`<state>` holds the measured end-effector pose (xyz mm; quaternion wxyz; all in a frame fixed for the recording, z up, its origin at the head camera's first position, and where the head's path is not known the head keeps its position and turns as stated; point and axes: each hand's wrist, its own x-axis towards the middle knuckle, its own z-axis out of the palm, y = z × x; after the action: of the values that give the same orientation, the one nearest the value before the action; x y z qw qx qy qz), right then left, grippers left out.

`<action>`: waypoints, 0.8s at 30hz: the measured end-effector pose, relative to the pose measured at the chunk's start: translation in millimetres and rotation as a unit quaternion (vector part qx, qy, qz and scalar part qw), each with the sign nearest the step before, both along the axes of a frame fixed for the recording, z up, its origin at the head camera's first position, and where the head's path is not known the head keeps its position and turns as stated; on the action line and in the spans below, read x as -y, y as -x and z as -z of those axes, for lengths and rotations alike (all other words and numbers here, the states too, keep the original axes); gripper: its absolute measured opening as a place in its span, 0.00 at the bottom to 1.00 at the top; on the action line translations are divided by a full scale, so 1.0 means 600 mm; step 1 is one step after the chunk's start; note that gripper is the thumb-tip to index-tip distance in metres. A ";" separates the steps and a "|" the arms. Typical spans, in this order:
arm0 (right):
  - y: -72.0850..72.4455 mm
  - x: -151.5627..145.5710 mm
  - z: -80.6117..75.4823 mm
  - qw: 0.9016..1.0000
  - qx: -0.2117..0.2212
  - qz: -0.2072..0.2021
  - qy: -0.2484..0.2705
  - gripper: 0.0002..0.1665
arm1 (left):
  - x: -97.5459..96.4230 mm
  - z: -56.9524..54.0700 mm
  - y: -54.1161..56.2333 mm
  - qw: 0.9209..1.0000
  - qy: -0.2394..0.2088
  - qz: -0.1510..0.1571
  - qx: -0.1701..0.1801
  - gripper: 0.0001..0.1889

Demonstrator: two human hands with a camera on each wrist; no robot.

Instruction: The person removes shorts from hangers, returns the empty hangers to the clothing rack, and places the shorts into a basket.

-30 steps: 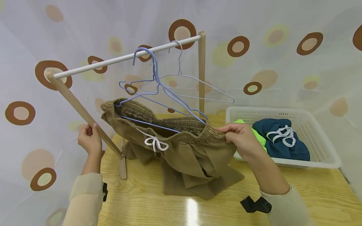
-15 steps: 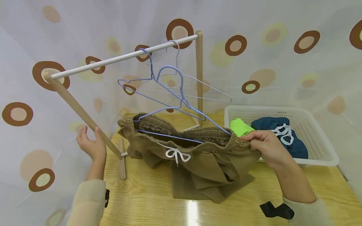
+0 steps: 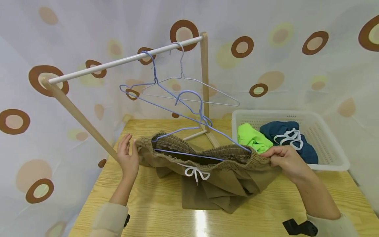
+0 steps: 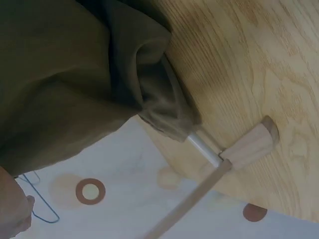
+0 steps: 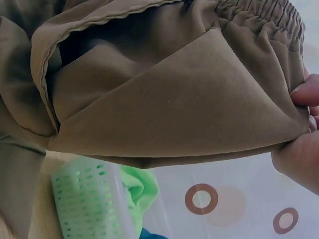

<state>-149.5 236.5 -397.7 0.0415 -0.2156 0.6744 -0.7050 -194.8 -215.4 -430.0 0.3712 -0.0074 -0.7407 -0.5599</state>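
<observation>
Brown shorts (image 3: 225,181) with an elastic waistband and a white drawstring bow hang above the table. A blue wire hanger (image 3: 189,153) sits inside the waistband, its hook free of the rail. My right hand (image 3: 288,163) pinches the waistband's right end between thumb and fingers; the right wrist view shows the cloth (image 5: 169,104) stretched toward it. At the left end, my left hand (image 3: 128,159) has its fingers raised and apart, with the thumb by the waistband's edge. Only part of that hand (image 4: 12,209) shows in the left wrist view.
A wooden rack with a white rail (image 3: 124,60) stands behind. On it hang another blue hanger (image 3: 165,107) and a pale hanger (image 3: 207,85). A white basket (image 3: 334,141) at right holds a bright green garment (image 3: 251,136) and dark blue clothing (image 3: 309,149) on the wooden table.
The hanger with the brown shorts has come away from the rail, moving right and down in my right hand. My left hand has left the rack's post and reached the shorts' left end.
</observation>
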 end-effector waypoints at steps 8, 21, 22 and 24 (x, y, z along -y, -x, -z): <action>-0.005 -0.026 0.021 0.999 -0.026 -0.022 0.027 0.39 | -0.025 0.013 -0.020 0.997 -0.012 0.079 0.017 0.17; 0.002 -0.067 0.049 0.997 -0.004 -0.074 0.029 0.39 | -0.039 0.027 -0.028 0.966 0.172 0.193 -0.030 0.11; 0.002 -0.070 0.051 0.996 0.002 -0.083 0.029 0.39 | -0.040 0.028 -0.029 0.961 0.192 0.196 -0.036 0.10; 0.004 -0.074 0.054 0.995 0.007 -0.095 0.024 0.39 | -0.041 0.030 -0.031 0.950 0.235 0.199 -0.043 0.10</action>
<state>-151.6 280.7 -430.3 0.1080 -0.2750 0.6334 -0.7152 -176.0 -191.0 -447.9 0.2716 -0.2654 -0.8183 -0.4315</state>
